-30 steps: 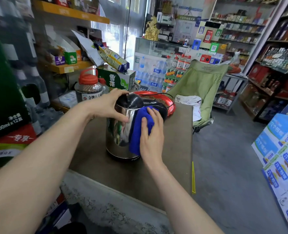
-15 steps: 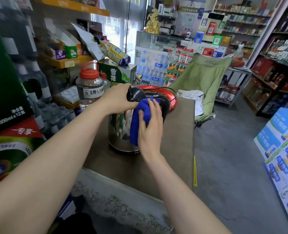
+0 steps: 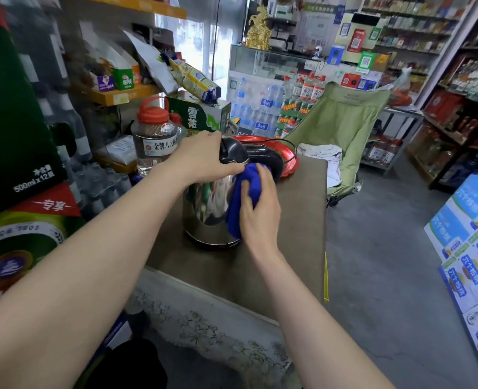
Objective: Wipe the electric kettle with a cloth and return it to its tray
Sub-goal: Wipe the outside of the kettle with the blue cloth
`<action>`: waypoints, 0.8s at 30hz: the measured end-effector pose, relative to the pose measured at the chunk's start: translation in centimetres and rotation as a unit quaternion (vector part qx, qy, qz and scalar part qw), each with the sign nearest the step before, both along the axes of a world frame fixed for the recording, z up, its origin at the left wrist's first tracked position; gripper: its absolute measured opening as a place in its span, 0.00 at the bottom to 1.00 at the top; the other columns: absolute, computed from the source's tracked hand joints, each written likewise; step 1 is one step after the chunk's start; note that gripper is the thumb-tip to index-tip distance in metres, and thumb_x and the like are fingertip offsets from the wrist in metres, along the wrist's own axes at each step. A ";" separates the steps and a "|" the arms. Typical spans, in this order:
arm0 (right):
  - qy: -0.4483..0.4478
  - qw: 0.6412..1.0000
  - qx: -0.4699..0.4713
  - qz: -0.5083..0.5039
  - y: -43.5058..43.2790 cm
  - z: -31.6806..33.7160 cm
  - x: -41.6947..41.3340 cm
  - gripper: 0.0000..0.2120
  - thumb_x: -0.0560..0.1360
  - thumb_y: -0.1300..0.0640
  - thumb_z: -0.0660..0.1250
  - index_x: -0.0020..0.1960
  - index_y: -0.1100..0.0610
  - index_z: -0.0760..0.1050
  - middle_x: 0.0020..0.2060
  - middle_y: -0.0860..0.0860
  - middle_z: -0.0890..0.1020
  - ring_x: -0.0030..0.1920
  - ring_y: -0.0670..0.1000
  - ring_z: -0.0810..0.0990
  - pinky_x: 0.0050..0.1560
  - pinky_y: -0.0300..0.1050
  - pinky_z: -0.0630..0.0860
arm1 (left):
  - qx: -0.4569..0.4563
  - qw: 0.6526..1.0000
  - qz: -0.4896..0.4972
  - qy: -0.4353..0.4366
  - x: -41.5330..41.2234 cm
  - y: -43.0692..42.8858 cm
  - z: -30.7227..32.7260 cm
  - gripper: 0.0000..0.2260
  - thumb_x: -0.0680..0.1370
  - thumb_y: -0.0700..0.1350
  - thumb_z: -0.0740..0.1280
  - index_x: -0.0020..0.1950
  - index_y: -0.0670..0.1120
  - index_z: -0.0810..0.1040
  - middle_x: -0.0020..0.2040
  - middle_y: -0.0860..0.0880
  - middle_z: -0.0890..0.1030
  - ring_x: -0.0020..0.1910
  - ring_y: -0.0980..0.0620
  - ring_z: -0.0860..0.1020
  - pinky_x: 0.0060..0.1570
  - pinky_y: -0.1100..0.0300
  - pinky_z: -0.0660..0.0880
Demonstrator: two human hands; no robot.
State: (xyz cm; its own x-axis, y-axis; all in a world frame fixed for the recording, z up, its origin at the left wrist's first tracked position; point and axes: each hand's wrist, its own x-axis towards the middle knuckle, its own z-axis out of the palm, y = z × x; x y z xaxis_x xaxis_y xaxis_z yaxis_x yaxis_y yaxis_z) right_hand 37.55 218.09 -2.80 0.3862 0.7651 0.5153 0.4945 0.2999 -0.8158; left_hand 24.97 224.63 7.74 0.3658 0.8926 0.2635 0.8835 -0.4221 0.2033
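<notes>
A shiny steel electric kettle [image 3: 204,211] with a black lid and handle stands upright on the brown table [image 3: 293,220]. My left hand [image 3: 204,158] grips its top at the lid, fingers curled over the rim. My right hand [image 3: 257,209] holds a blue cloth [image 3: 246,189] and presses it against the kettle's right side, just below the handle. Behind the kettle lies a red tray [image 3: 289,158] with a black cord looping over it; the kettle hides much of the tray.
A large clear jar with an orange lid [image 3: 155,136] stands left of the kettle beside a green carton [image 3: 201,113]. A green folding chair [image 3: 341,130] with a white cloth sits past the table's far end. Blue boxes [image 3: 467,248] line the right aisle.
My right hand has slid the blue cloth down the kettle's side from the handle area. My left hand stays on the lid.
</notes>
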 end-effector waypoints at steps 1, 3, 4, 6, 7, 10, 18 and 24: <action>0.005 1.000 0.003 0.008 0.3 0.0 0.0 0.22 0.83 0.55 0.61 0.76 0.55 0.67 0.74 0.50 0.71 0.75 0.48 0.67 0.75 0.42 0.62 | -0.007 1.000 -0.005 0.012 -0.2 -0.1 0.3 0.32 0.72 0.67 0.64 0.65 0.44 0.71 0.60 0.43 0.76 0.54 0.44 0.75 0.47 0.54 0.70; 0.060 0.997 -0.030 0.022 0.5 -1.5 -0.1 0.22 0.83 0.53 0.60 0.76 0.53 0.65 0.74 0.49 0.71 0.74 0.48 0.68 0.75 0.44 0.63 | -0.021 1.000 -0.009 0.020 -0.8 -0.1 0.6 0.32 0.73 0.65 0.63 0.67 0.43 0.70 0.61 0.42 0.76 0.56 0.42 0.75 0.48 0.52 0.71; 0.092 0.994 -0.055 0.018 0.3 -2.8 -0.2 0.21 0.83 0.51 0.59 0.76 0.51 0.65 0.72 0.49 0.73 0.72 0.49 0.70 0.73 0.46 0.65 | -0.026 0.999 -0.007 0.019 -1.1 0.0 0.5 0.34 0.73 0.66 0.63 0.69 0.43 0.68 0.63 0.41 0.75 0.59 0.41 0.75 0.52 0.51 0.73; 0.133 0.986 -0.104 0.004 -0.7 -5.4 -0.5 0.18 0.84 0.50 0.58 0.73 0.49 0.67 0.66 0.49 0.78 0.68 0.52 0.75 0.68 0.46 0.69 | -0.033 0.999 -0.001 0.015 -1.5 0.1 0.1 0.37 0.73 0.67 0.62 0.73 0.44 0.65 0.66 0.40 0.72 0.63 0.39 0.72 0.59 0.47 0.73; 0.138 0.983 -0.122 -0.004 -1.3 -6.2 -0.8 0.16 0.84 0.50 0.58 0.71 0.48 0.67 0.64 0.48 0.79 0.66 0.53 0.77 0.63 0.43 0.70 | -0.037 0.999 0.000 0.010 -1.4 0.0 0.0 0.38 0.73 0.68 0.62 0.74 0.44 0.64 0.67 0.40 0.71 0.65 0.38 0.71 0.61 0.46 0.72; 0.123 0.985 -0.118 -0.016 -2.4 -5.9 -1.2 0.16 0.83 0.54 0.58 0.70 0.50 0.68 0.62 0.48 0.78 0.65 0.53 0.76 0.60 0.41 0.69 | -0.046 0.999 0.003 -0.018 -1.3 0.0 0.0 0.40 0.72 0.68 0.64 0.76 0.45 0.61 0.69 0.40 0.68 0.68 0.37 0.69 0.63 0.45 0.70; 0.011 0.999 -0.005 0.047 0.7 0.6 -2.3 0.30 0.81 0.45 0.58 0.80 0.54 0.56 0.81 0.51 0.55 0.81 0.47 0.50 0.80 0.45 0.48 | -0.039 0.998 0.008 -0.052 -1.9 -0.3 -0.9 0.38 0.74 0.67 0.62 0.77 0.48 0.59 0.73 0.40 0.64 0.71 0.36 0.63 0.68 0.44 0.63; 0.079 0.995 -0.049 0.026 -0.9 -3.8 -1.2 0.27 0.81 0.52 0.56 0.79 0.55 0.59 0.80 0.52 0.59 0.80 0.48 0.56 0.79 0.48 0.53 | -0.068 0.997 -0.013 -0.046 -2.6 -0.2 -0.5 0.35 0.77 0.63 0.61 0.79 0.49 0.55 0.75 0.40 0.60 0.74 0.37 0.60 0.70 0.43 0.62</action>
State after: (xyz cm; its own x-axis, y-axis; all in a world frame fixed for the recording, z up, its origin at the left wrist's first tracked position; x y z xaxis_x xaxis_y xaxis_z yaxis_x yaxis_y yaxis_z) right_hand 36.35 217.24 -6.64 0.4156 0.8293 0.3734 0.3427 0.2374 -0.9089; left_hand 22.36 224.44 7.24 0.3686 0.9133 0.1732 0.8482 -0.4067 0.3393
